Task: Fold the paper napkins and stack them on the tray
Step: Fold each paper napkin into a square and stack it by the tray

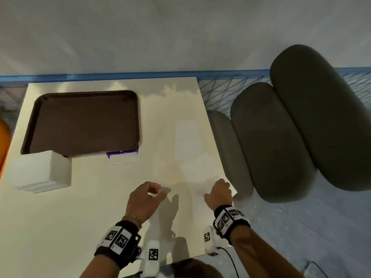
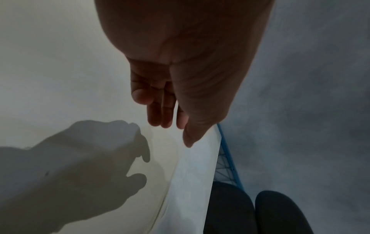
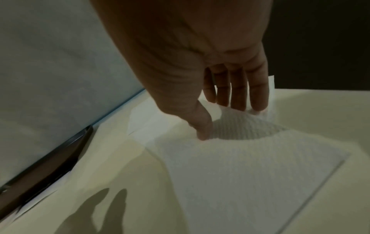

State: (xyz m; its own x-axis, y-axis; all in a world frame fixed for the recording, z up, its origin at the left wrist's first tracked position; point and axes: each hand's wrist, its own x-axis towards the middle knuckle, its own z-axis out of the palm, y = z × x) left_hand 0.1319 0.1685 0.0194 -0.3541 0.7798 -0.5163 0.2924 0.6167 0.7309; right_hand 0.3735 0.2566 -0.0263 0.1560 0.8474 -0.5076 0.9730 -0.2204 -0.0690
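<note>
A white paper napkin [image 3: 250,174] lies flat at the table's right edge, one corner [image 1: 233,191] reaching past it. My right hand [image 1: 222,187] is on it. The thumb [image 3: 202,134] presses the sheet, and the straight fingertips [image 3: 258,109] touch its far edge, where a corner stands up behind the little finger. To the left, my left hand [image 1: 157,191] hovers over the table, fingers loosely curled and holding nothing; the wrist view shows that hand [image 2: 170,123] beside the napkin [image 2: 192,182]. The brown tray [image 1: 84,93] sits bare at the back left.
A thick stack of white napkins [image 1: 40,171] stands in front of the tray, with a purple-edged clear wrapper [image 1: 122,155] beside it. Grey chair cushions [image 1: 281,137] stand close to the table's right edge. An orange object [image 1: 4,141] shows at far left.
</note>
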